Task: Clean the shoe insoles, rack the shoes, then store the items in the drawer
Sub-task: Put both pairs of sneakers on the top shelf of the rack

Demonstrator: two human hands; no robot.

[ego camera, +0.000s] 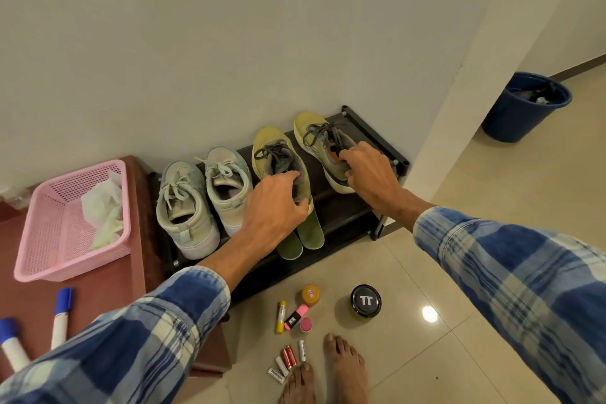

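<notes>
On the black shoe rack (367,128) against the wall stand two pale mint sneakers (183,207) on the left and two yellow-green sneakers on the right. My left hand (275,207) grips the heel of the nearer yellow sneaker (272,147). My right hand (370,170) grips the heel opening of the farther yellow sneaker (314,131). Two green insoles (301,236) lie on the rack's front edge, below my left hand.
A pink basket (39,229) with crumpled wipes sits on a brown cabinet (98,292) at left, beside two blue-capped markers (62,315). On the tile floor lie a black jar (365,300), an orange tub (310,293), a highlighter, a glue stick and several batteries (288,359). A blue bin (524,108) stands far right.
</notes>
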